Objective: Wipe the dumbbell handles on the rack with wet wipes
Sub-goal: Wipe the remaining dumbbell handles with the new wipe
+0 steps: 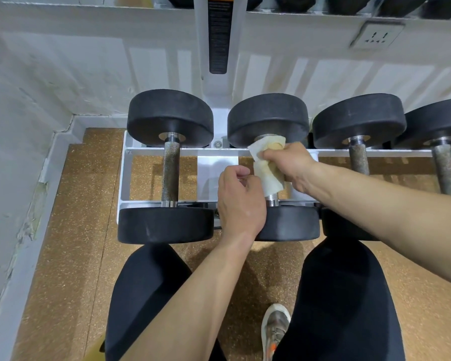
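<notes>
The knurled steel dumbbell handle on the white metal rack is gripped through a stained white wet wipe by my right hand, my curled left hand holding indeterminately beside it; the knurling may tear the wipe.

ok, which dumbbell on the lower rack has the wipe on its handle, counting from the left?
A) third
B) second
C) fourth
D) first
B: the wipe is wrapped round the handle of the second dumbbell, gripped there by the right hand; the first dumbbell has a bare handle.
</notes>
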A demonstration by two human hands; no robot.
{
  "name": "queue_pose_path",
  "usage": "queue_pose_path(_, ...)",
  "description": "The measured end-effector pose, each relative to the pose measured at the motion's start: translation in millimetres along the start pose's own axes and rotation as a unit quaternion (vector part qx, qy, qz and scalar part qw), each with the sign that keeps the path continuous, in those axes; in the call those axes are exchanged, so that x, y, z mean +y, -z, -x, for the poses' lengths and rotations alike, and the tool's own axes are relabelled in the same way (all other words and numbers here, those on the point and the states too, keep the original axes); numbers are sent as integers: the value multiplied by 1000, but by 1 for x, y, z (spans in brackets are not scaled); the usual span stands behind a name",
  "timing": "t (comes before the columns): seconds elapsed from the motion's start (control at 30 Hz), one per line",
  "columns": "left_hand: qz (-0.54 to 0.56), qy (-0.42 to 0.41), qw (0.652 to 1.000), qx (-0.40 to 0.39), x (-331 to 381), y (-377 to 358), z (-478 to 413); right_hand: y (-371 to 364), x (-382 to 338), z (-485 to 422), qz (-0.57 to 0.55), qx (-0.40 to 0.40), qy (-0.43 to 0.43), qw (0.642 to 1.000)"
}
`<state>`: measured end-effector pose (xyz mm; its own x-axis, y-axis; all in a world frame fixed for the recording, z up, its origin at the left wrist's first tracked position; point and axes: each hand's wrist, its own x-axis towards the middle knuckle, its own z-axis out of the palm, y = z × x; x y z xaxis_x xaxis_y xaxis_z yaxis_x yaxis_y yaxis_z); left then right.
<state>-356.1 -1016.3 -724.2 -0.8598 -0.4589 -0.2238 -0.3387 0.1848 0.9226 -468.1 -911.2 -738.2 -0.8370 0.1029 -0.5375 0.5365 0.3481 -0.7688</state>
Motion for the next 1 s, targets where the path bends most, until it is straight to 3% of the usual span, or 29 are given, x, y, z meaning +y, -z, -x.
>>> queue_pose_path(0.13,-6,16,1000,-21,0,1,0,11,-1,10,-68,-34,5,997)
queue_pose_path(0.37,-37,73,985,-154,-3,1,-13,42,7,33,-141,-105,22,984)
queue_pose_path(0.5,11,123,986,-113,-2,-3,-19,47,10,35,-115,-123,19,986)
queue_pose_path(0.63,20,82,991,-104,11,2,-23,40,12,37,-78,-50,5,996)
queue_pose_path(0.73,26,-5,986,-166,39,2,-22,40,16,36,-91,17,-22,996)
queue_pose_path(0.83,111,21,967,-229,59,1,-20,47,21,36,-159,25,-30,986)
queue_pose_path(0.9,190,101,944,-250,59,-1,-22,54,23,36,-198,-8,-24,980)
queue_pose_path(1.0,232,166,927,-246,50,-2,-26,68,25,33,-275,-144,-34,950)
